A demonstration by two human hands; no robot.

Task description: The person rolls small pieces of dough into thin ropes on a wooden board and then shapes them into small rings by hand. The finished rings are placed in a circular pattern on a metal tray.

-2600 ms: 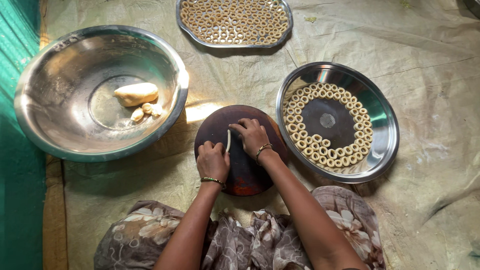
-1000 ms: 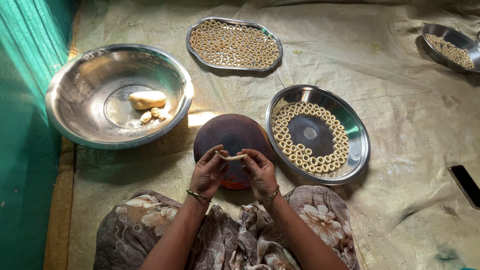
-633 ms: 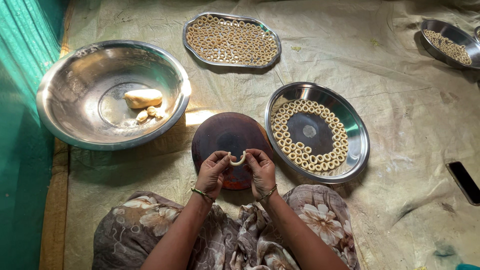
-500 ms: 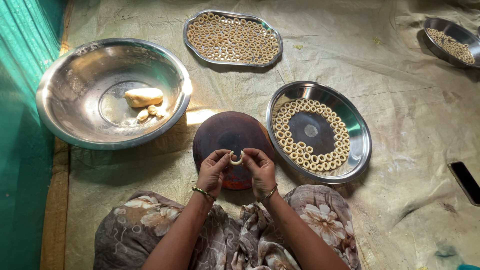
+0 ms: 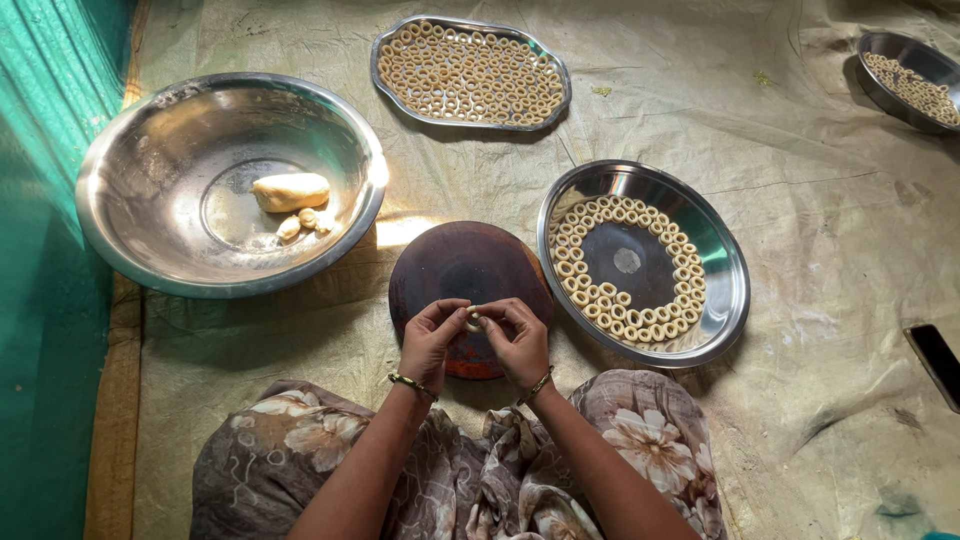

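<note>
A home floor kitchen: steel bowl [image 5: 120,215], trays of dough rings [image 5: 630,265] on a ground sheet [image 5: 820,230].

dough ring [image 5: 472,320]: mostly covered by the fingertips of the left hand [image 5: 430,345] and right hand [image 5: 520,345]; its full shape cannot be told, nor how firm the grip on it is.
round wooden board [image 5: 465,270]: near edge hidden under both hands.
far steel plate [image 5: 905,85]: cut off by the right and top edges.
dark flat object [image 5: 938,362]: cut by the right edge; too small to tell its kind.
forearms: run out of the bottom edge.
small dough bits [image 5: 300,222]: beside the lump in the bowl [image 5: 150,200], too small to count surely.
green cloth [image 5: 45,250]: cut off at the left edge.
</note>
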